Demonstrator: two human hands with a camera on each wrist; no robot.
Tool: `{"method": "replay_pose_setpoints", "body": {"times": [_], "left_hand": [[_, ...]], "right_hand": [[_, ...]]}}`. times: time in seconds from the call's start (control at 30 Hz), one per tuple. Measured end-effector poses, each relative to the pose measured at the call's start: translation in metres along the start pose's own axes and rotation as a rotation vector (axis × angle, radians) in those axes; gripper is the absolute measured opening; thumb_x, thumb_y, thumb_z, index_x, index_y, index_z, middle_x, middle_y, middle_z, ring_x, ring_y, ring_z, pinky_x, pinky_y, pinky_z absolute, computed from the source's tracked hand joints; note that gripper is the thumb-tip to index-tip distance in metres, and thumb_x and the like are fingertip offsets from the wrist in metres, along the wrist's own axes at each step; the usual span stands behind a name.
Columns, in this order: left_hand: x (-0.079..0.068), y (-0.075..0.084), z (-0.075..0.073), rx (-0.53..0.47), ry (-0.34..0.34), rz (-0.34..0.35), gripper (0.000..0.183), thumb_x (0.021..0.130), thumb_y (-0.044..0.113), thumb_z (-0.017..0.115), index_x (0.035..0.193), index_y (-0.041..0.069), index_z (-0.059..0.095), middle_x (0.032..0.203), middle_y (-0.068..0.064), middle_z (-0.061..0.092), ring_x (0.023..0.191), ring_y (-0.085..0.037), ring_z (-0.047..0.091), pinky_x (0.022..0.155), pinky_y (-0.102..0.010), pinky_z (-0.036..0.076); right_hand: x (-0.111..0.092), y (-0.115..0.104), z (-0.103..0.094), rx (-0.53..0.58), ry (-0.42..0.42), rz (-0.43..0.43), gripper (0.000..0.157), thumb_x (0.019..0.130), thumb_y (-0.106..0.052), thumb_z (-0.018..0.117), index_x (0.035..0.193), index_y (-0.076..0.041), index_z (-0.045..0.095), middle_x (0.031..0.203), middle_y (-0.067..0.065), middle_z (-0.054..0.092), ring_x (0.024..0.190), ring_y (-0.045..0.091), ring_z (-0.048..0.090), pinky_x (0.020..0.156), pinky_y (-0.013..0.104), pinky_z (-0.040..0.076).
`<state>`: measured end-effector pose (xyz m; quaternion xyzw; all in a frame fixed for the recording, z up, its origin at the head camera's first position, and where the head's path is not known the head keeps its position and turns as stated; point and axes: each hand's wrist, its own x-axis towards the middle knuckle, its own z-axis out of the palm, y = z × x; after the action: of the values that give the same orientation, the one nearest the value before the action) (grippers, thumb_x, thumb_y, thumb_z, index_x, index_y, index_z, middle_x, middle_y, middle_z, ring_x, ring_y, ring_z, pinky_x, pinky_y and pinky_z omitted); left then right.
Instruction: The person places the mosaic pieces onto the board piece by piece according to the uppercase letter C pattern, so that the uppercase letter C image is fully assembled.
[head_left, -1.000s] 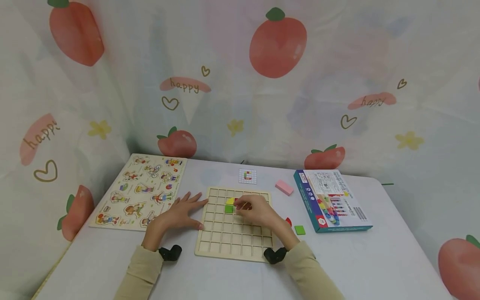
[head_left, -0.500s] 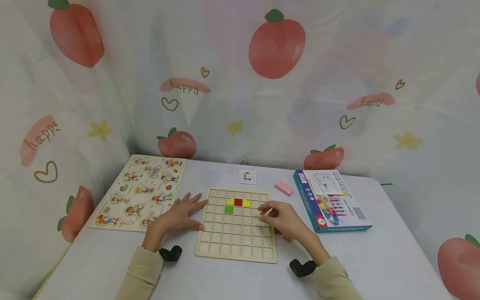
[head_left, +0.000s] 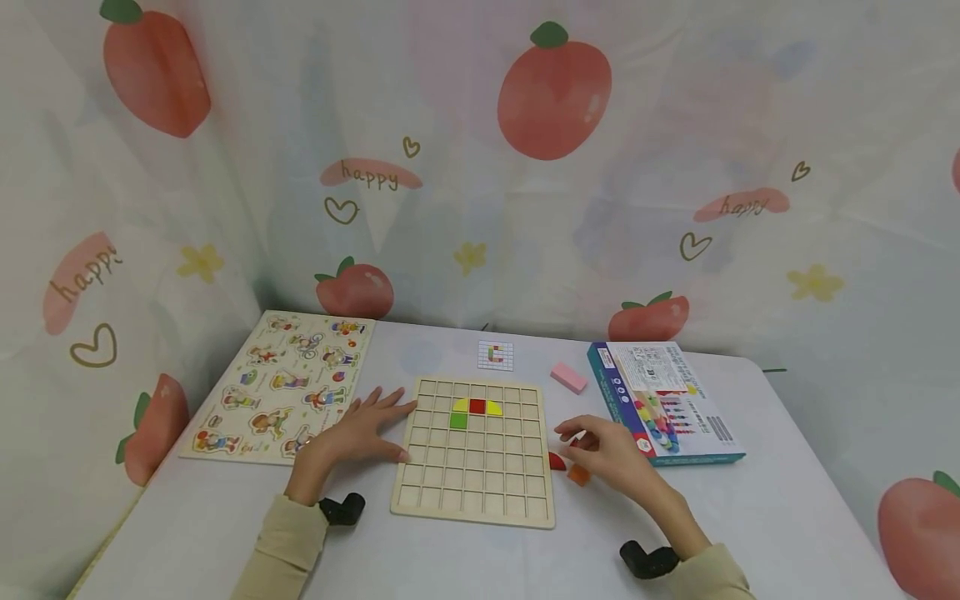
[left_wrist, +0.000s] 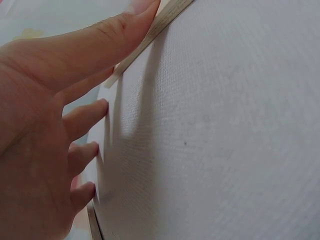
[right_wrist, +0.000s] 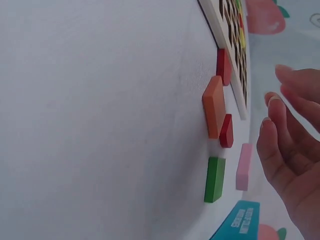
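Note:
My left hand (head_left: 360, 429) lies spread at the left edge of a wooden grid board (head_left: 472, 500), thumb and index fingertip at its rim. On the board sit a green square (head_left: 458, 421), a red square (head_left: 477, 407) and two yellow rounded pieces, one of them a yellow quarter (head_left: 494, 408) on the right. Right of the board, my right hand (head_left: 611, 454) hovers with loosely bent fingers and holds nothing. Below it in the right wrist view are an orange block (right_wrist: 214, 107), two red pieces, one a red block (right_wrist: 226, 131), and a green block (right_wrist: 215, 179).
A small pattern card (head_left: 496, 356) lies behind the board. A pink block (head_left: 569, 377) is at the back right, beside a blue-edged box (head_left: 690, 417). A picture puzzle board (head_left: 292, 400) lies at the left. A printed cloth (head_left: 555, 233) hangs behind the table.
My right hand has moved from the coloured pieces on the board out to the right, above the loose pieces, uncovering the red square and right yellow piece. My left hand has stayed put.

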<state>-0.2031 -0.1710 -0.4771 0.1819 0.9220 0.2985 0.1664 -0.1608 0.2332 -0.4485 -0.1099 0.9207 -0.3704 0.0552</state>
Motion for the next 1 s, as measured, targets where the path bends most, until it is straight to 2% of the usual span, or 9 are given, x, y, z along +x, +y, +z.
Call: {"method": "replay_pose_setpoints", "body": {"times": [0.2, 0.47, 0.67, 0.83, 1.0], "left_hand": [[0.001, 0.003, -0.002, -0.021, -0.008, 0.005, 0.088, 0.082, 0.038, 0.085, 0.157, 0.015, 0.045, 0.171, -0.015, 0.022, 0.158, -0.047, 0.002, 0.126, -0.066, -0.001], [-0.002, 0.001, -0.004, -0.006, 0.0, 0.007, 0.088, 0.082, 0.038, 0.084, 0.157, 0.016, 0.044, 0.171, -0.015, 0.022, 0.158, -0.048, 0.003, 0.126, -0.067, 0.0], [-0.001, 0.001, -0.005, -0.004, 0.0, 0.007, 0.089, 0.082, 0.038, 0.085, 0.157, 0.015, 0.044, 0.171, -0.016, 0.022, 0.158, -0.048, 0.004, 0.125, -0.068, 0.0], [0.0, 0.001, -0.003, -0.002, -0.005, 0.02, 0.089, 0.082, 0.038, 0.084, 0.157, 0.014, 0.044, 0.17, -0.018, 0.022, 0.157, -0.05, 0.003, 0.124, -0.069, 0.0], [0.001, -0.001, -0.002, -0.003, -0.002, 0.016, 0.089, 0.082, 0.04, 0.085, 0.158, 0.016, 0.044, 0.171, -0.016, 0.022, 0.158, -0.048, 0.003, 0.125, -0.069, 0.0]], "right_hand": [[-0.011, 0.013, -0.009, -0.051, 0.032, 0.047, 0.028, 0.091, -0.011, 0.077, 0.118, -0.008, 0.073, 0.107, 0.005, 0.075, 0.082, 0.014, 0.061, 0.068, 0.019, 0.053], [-0.021, 0.027, -0.016, -0.104, 0.055, 0.063, 0.03, 0.089, -0.004, 0.076, 0.119, -0.005, 0.072, 0.112, 0.009, 0.074, 0.082, 0.014, 0.062, 0.072, 0.017, 0.054], [-0.027, 0.033, -0.017, -0.146, 0.073, 0.065, 0.029, 0.088, -0.001, 0.076, 0.117, -0.006, 0.073, 0.109, 0.007, 0.074, 0.08, 0.013, 0.058, 0.07, 0.017, 0.052], [-0.028, 0.033, -0.016, -0.211, 0.038, 0.064, 0.031, 0.087, 0.0, 0.078, 0.117, -0.007, 0.074, 0.106, 0.004, 0.071, 0.079, 0.014, 0.053, 0.067, 0.018, 0.049], [-0.024, 0.029, -0.013, -0.259, -0.005, 0.066, 0.034, 0.086, 0.002, 0.077, 0.119, -0.004, 0.072, 0.112, 0.006, 0.069, 0.084, 0.014, 0.055, 0.074, 0.024, 0.055]]}}
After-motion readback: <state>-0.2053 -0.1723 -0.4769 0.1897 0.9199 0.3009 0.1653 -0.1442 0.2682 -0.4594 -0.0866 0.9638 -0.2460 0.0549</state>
